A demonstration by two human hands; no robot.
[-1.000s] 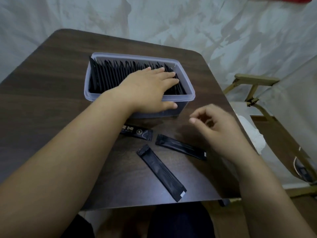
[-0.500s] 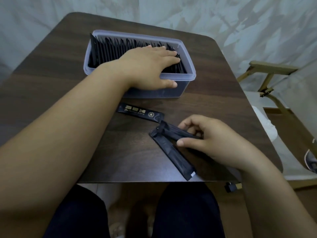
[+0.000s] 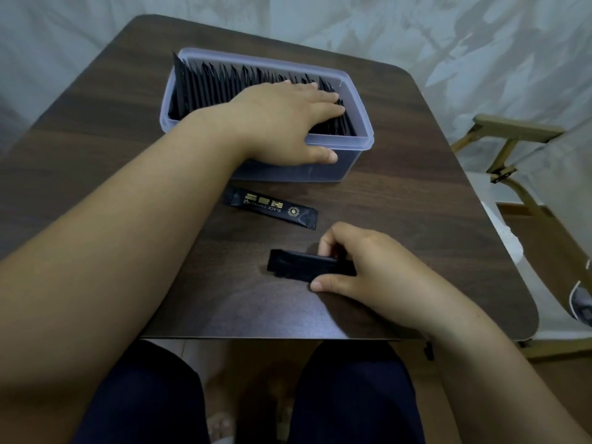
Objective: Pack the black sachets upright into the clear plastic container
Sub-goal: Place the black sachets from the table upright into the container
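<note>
Left hand (image 3: 288, 120) lies flat, fingers straight and close together, across the tops of the packed sachets (image 3: 217, 88). Its thumb reaches down the outside of the near wall of the clear plastic container (image 3: 166, 116). The container sits toward the far side of the dark wooden bench (image 3: 96, 155). The black sachets inside stand on edge in one tight row from the left wall to beneath the fingers near the right end.

Just in front of the container, a printed sachet (image 3: 270, 208) lies flat on the bench with its gold lettering up, touched by neither hand. Nearer the seated person and a little to the right, the right hand (image 3: 368, 264) rests on the bench. Its fingers are curled over the gathered sachets (image 3: 298, 265) and its thumb is tucked along their near edge, pinching them. Their left end juts out past the fingertips. Whether the bundle is one sachet or more cannot be told.

Dark trousers (image 3: 144, 395) show below the bench edge. A folding chair (image 3: 512, 133) stands off to the right, and a white sheet (image 3: 416, 33) hangs behind.
</note>
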